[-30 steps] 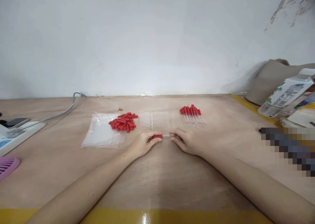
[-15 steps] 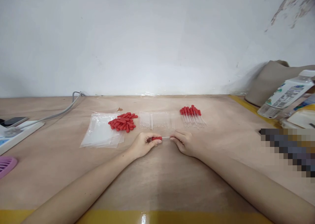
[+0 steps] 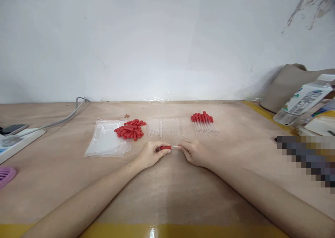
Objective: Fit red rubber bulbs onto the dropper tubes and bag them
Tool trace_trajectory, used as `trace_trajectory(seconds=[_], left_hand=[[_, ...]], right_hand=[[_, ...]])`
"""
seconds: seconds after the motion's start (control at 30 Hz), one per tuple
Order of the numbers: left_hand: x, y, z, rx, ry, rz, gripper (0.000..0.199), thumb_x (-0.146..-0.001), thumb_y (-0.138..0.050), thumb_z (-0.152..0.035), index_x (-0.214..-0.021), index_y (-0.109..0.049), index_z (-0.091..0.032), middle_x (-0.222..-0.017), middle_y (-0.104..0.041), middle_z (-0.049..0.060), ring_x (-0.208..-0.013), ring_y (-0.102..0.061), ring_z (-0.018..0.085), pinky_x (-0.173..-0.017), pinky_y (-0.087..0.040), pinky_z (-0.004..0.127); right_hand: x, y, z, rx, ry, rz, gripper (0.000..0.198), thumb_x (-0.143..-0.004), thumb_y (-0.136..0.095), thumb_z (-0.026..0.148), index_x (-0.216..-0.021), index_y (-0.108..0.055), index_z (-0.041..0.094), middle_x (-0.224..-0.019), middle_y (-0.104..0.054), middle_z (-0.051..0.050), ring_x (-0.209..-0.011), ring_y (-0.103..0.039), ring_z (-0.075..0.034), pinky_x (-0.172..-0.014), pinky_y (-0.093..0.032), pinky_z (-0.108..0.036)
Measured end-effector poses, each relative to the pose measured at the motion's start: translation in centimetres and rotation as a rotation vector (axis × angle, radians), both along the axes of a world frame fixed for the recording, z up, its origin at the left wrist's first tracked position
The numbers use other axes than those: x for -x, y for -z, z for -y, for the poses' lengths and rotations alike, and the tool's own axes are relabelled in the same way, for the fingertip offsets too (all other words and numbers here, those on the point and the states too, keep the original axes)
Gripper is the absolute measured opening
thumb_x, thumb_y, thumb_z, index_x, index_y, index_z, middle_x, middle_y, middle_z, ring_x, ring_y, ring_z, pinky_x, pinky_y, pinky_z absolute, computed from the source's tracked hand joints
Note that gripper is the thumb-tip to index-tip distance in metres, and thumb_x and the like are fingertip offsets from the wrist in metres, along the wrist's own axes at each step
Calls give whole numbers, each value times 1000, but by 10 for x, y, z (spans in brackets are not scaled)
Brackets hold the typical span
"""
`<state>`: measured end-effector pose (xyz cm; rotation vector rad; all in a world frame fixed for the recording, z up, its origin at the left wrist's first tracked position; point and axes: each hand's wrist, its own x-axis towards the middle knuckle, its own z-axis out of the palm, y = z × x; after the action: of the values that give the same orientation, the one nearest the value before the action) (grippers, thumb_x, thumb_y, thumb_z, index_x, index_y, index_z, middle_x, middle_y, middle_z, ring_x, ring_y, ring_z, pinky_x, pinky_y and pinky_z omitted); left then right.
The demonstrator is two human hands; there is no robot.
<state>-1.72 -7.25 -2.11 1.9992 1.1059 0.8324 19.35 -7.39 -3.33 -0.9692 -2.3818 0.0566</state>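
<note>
My left hand [image 3: 154,152] pinches a red rubber dropper bulb [image 3: 165,147], its opening facing right. From that opening runs a thin clear glass dropper tube [image 3: 174,147], whose right part sits between the fingertips of my right hand [image 3: 192,151]. How deep the tube goes into the bulb is hidden. Beyond my left hand lies a heap of loose red bulbs [image 3: 131,129]. A row of bare clear tubes [image 3: 162,127] lies behind both hands. Further right, several droppers with red bulbs fitted [image 3: 202,121] lie side by side, tips toward me.
Clear zip bags [image 3: 104,140] lie flat under the left side of the bulb heap. At far left are a white power strip [image 3: 26,140], a grey cable [image 3: 62,120] and a pink plastic object [image 3: 6,177]. A plastic bottle [image 3: 303,100] leans at the right.
My right hand has shifted slightly left along the tube, closer to the bulb. My left hand keeps its grip on the bulb. The view has moved a little.
</note>
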Motion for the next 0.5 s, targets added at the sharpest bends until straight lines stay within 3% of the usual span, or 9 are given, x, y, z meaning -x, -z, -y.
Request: trace_trajectory(seconds=[0.27, 0.5], left_hand=[[2, 5, -2, -102, 18, -31, 22, -77, -60, -30, -94, -68, -17, -91, -71, 4, -79, -66, 17, -72, -53, 27], [6, 10, -2, -307, 63, -59, 21, -81, -57, -31, -94, -68, -20, -91, -71, 3, -79, -66, 16, -74, -53, 27]], right_hand=[[4, -8, 2, 123, 8, 12, 27, -90, -35, 23, -75, -56, 15, -69, -58, -4, -60, -48, -11, -57, -33, -22], [4, -13, 5, 271, 43, -2, 29, -89, -35, 24, -66, -52, 17, -60, -54, 0, -53, -44, -10, -54, -30, -21]])
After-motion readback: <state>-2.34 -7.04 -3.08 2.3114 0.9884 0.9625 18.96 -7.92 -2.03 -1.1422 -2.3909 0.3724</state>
